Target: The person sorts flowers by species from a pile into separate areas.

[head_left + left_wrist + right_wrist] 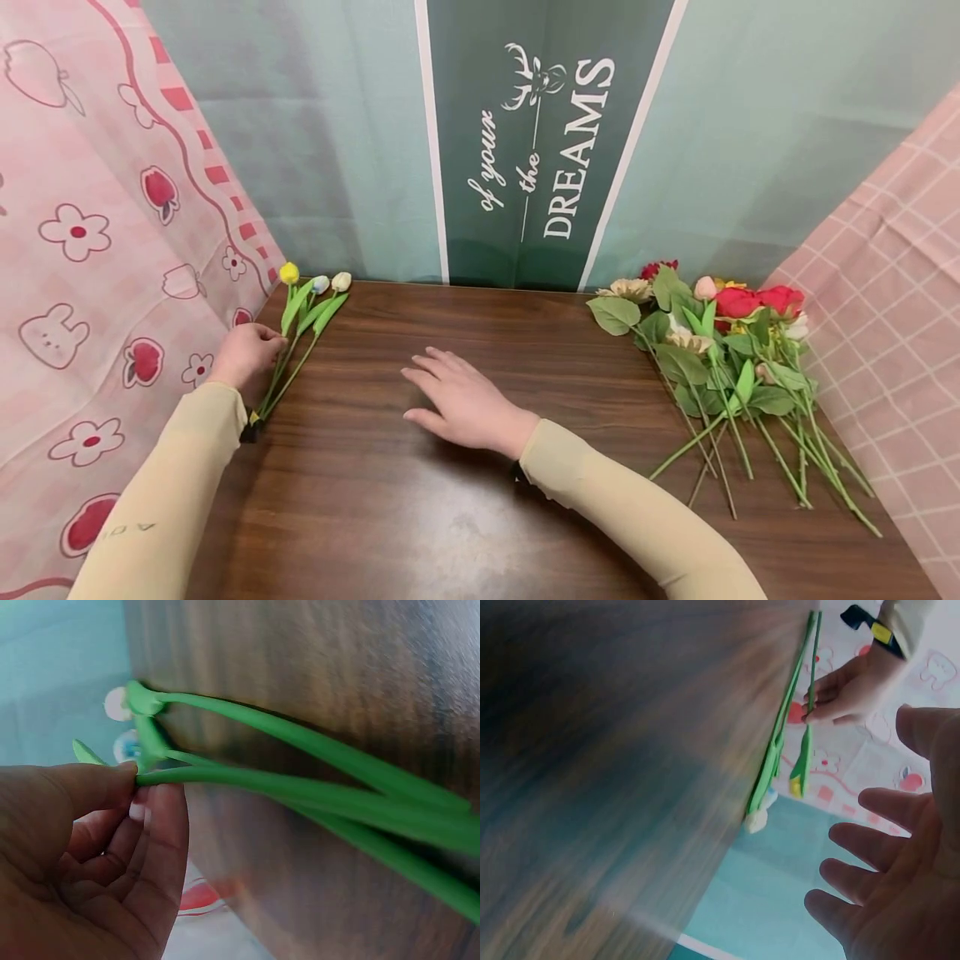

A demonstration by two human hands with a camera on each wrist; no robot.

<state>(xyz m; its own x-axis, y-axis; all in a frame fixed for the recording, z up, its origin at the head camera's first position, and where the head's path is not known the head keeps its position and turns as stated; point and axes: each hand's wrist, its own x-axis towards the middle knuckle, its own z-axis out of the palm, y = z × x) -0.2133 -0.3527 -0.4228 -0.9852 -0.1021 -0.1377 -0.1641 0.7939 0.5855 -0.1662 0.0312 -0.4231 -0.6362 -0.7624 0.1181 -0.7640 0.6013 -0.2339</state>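
Note:
At the table's far left corner, my left hand [247,354] pinches the stem of a yellow tulip [288,272] between thumb and fingertips. In the left wrist view that green stem [240,784] runs from the pinch toward the right edge. Beside it lie a pale blue tulip [320,285] and a cream tulip [341,282], both with long green leaves, their heads near the back edge. The right wrist view shows the yellow tulip raised off the table. My right hand [465,404], fingers straight and spread, hovers over the middle of the table and holds nothing.
A heap of mixed artificial flowers [682,367], with red, cream, pink and yellow blooms, covers the table's right side, stems toward the front. A green printed curtain [345,167] hangs behind the brown wooden table [360,508]. Pink cloths [112,275] hang at both sides.

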